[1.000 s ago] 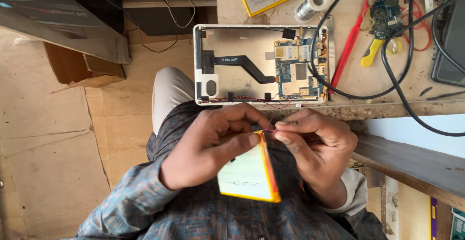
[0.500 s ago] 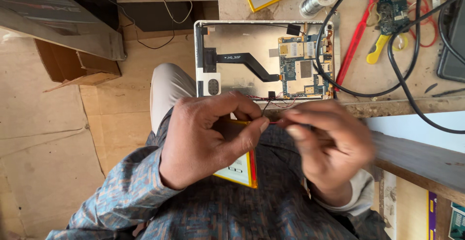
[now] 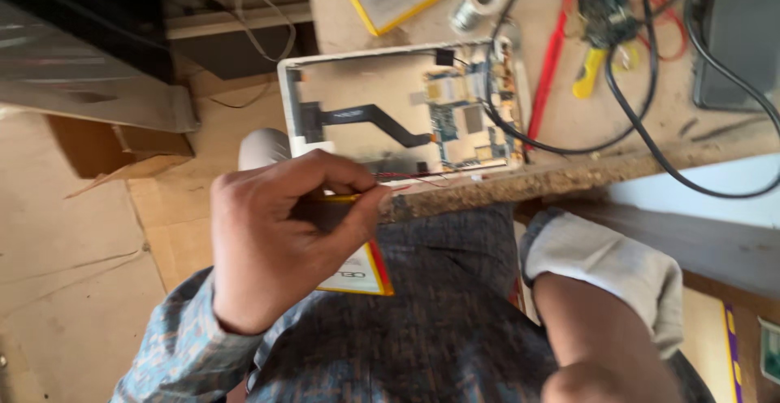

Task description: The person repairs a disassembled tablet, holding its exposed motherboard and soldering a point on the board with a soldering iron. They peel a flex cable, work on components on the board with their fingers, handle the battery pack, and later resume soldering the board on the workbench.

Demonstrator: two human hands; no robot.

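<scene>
Workbench of rough pale wood (image 3: 731,119) carries an opened white tablet shell (image 3: 357,86) with bare circuit board, below which the left hand (image 3: 280,240) pinches a flat yellow-edged battery pack (image 3: 357,273) over the lap, its thin red wires (image 3: 414,179) freed; right hand's state cannot be told.

— Where is the left hand (image 3: 280,236)?

— Raised in front of the torso, just below the near edge of the workbench. Its back faces the camera, knuckles up, with the wrist running down into a patterned blue-grey sleeve at the lower left.

— And its fingers?

— Curled inward, the thumb (image 3: 357,212) pressed toward the fingertips in a tight pinch.

— The right hand?

— Out of sight. Only the right forearm (image 3: 597,334) shows at the lower right, bare below a rolled-up pale cuff, pointing down out of view.
</scene>
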